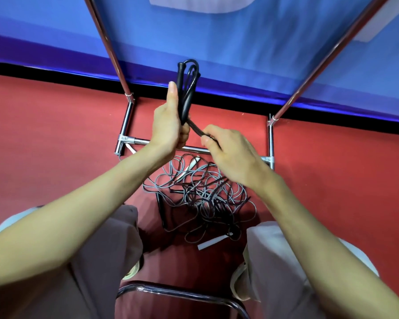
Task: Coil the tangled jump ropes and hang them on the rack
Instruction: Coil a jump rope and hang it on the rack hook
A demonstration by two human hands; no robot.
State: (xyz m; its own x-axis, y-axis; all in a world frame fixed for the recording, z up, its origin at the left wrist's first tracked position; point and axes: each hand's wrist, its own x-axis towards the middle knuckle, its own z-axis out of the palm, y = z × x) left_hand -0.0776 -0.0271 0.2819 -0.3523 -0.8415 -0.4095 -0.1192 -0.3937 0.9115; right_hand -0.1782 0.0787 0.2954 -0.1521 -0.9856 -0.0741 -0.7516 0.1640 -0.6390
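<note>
The left hand (168,125) holds a black rope (187,88) upright above the rack (195,148) — its grip is wrapped round the bundle of handles and folded cord, thumb lying straight up along the near handle. The loops of the bundle rise past the thumb tip and curve over at the top, in front of the blue banner (217,42) that stands behind the rack.

The right hand (230,153) sits just right of the left, also above the rack's low crossbar. Its grip pinches a strand (195,128) of the same black rope, which runs taut and slanting from the bottom of the bundle down to the fingers. The two hands are close, nearly touching at the strand.

On the red floor (55,146), on the near side of the rack's crossbar, lies the tangle (200,192) — grey and black cords looped over one another, with a black handle (162,212) at its left edge and a white handle (213,242) at its near edge. The rack's two chrome uprights slant away to either side of the hands and up across the banner.

Nearer than the tangle are the person's knees, one on each side, and a curved chrome bar (182,293) between them.
</note>
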